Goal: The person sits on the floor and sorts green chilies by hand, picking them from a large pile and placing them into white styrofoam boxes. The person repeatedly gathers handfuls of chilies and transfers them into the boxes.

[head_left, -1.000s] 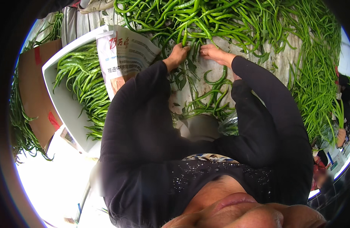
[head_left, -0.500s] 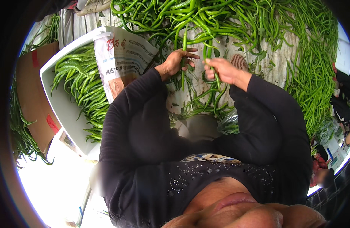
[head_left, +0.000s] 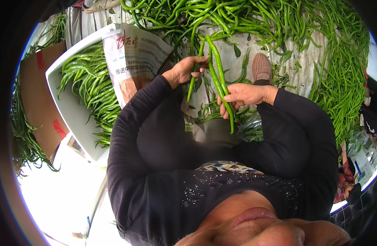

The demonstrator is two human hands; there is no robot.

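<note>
My left hand (head_left: 182, 70) is closed around a slender green chili pepper (head_left: 191, 89), whose tip hangs below the fingers. To its right, my right hand (head_left: 249, 95) grips two long green chili peppers (head_left: 219, 76) by their lower part. Their stem ends point away from me, close beside my left fingertips; whether those fingers touch them I cannot tell. Beyond both hands lies a large heap of green chili peppers (head_left: 221, 18). At my left stands a white box (head_left: 54, 78) partly filled with chili peppers (head_left: 88, 78) laid close together.
A newspaper sheet (head_left: 135, 53) drapes over the box's inner side. Left of the box is a brown cardboard piece (head_left: 43, 94). More chili peppers (head_left: 340, 82) cover the right side of the pale ground sheet (head_left: 301, 61). My shoe (head_left: 261, 67) rests there. Other people show at the right rim.
My right hand has come nearer to me and slightly right, drawing its chili peppers away from the heap. My left hand stays almost in place with its pepper, now tilted.
</note>
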